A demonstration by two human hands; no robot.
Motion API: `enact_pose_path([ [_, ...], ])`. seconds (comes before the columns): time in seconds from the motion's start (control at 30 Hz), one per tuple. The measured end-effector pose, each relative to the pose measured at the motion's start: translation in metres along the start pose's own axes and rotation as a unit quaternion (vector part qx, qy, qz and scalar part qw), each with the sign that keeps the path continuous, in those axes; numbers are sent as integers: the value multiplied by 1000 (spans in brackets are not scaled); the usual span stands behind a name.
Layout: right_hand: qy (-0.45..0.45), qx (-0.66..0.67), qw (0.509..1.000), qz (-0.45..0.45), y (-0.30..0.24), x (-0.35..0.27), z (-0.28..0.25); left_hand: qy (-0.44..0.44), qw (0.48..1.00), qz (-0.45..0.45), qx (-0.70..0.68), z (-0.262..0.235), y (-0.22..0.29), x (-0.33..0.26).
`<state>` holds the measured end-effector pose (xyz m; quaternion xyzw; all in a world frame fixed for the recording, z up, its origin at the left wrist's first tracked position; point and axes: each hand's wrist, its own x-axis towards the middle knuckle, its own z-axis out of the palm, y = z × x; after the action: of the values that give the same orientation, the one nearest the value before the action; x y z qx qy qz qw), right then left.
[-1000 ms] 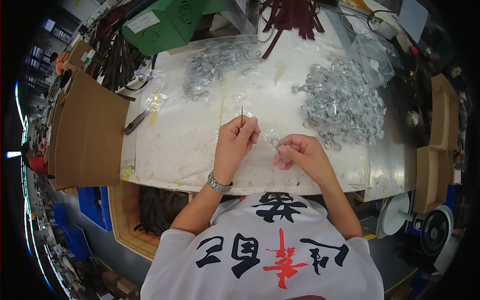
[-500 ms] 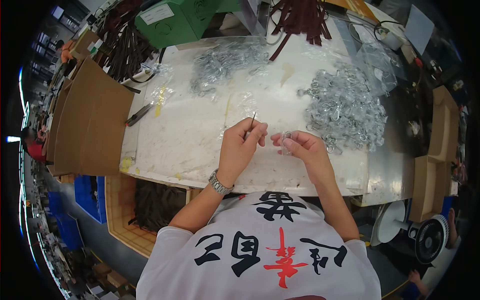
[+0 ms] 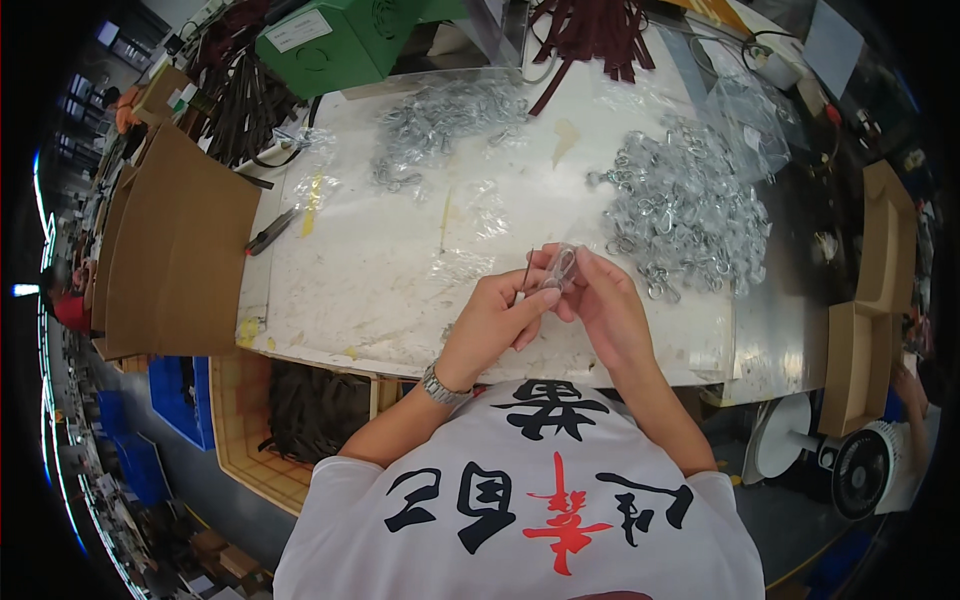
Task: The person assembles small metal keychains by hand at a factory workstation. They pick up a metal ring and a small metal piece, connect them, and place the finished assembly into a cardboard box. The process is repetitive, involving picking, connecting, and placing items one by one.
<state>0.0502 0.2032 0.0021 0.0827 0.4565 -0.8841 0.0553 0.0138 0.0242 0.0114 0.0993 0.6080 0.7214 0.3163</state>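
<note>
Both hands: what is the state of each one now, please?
Left hand: closed, holding a thin, dark rod.
Right hand: closed, holding a small, clear plastic bag with silver metal hardware.

black-and-red characters (image 3: 558, 484) on white shirt (image 3: 400, 560); label (image 3: 297, 31) on green box (image 3: 345, 55).

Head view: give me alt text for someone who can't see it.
A person's right hand holds a metal piece in clear plastic above a white worktable; the left hand, gripping a thin tool, is close against it. Two heaps of bagged metal pieces lie beyond.
</note>
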Motion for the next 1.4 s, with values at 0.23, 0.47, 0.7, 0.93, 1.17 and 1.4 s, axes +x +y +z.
enact_pose_path([
  [0.23,34,-17,999,-18,5,1,4,-27,999,-15,6,-3,-4,-2],
  [0.47,40,-88,993,-68,4,3,0,-23,999,-32,4,1,-5,-3],
  [0.7,30,10,999,-2,5,-6,11,29,999,10,-13,2,-14,-2],
  [0.93,-26,-38,999,16,18,-16,2,-21,998,-55,-6,-7,-9,-5],
  [1.17,-2,-32,998,49,8,-18,-3,-5,995,-13,99,-25,23,-5],
  [1.4,-133,-114,974,142,-3,-16,-11,-13,987,77,143,-22,12,4],
])
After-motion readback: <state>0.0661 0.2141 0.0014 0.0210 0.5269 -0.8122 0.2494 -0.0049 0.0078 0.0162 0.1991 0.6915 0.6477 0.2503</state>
